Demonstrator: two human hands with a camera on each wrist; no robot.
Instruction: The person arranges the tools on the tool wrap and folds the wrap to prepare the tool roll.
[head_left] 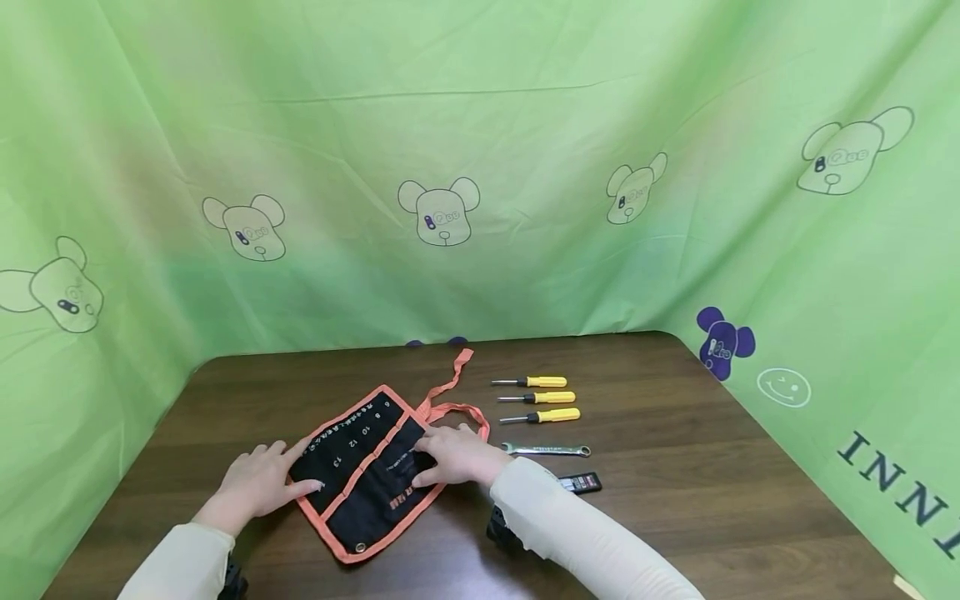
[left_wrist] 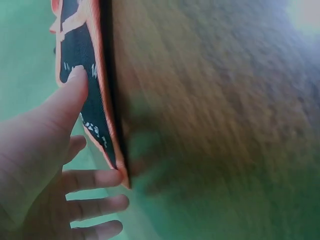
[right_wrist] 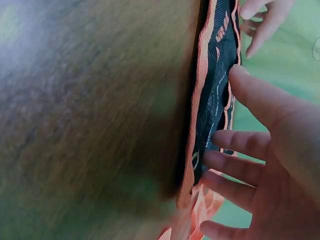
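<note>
A black tool pouch (head_left: 367, 517) with orange edging lies unrolled and slanted on the table, its pockets bare of tools. My left hand (head_left: 258, 482) rests at its left edge; the thumb lies on the black cloth near the printed numbers, the other fingers extended along the border. My right hand (head_left: 456, 454) rests on the pouch's right part, fingers spread and touching the cloth. In the left wrist view the left thumb (left_wrist: 75, 92) meets the pouch (left_wrist: 80, 45). In the right wrist view the right fingers (right_wrist: 235, 165) reach over the pouch (right_wrist: 212, 100). Neither hand grips anything.
Orange ties (head_left: 450, 383) trail from the pouch's far corner. To the right lie three yellow-handled screwdrivers (head_left: 551, 398), a combination wrench (head_left: 547, 450) and a small black item (head_left: 581, 482) partly behind the right sleeve. A green curtain (head_left: 525, 275) hangs behind the table (head_left: 675, 467).
</note>
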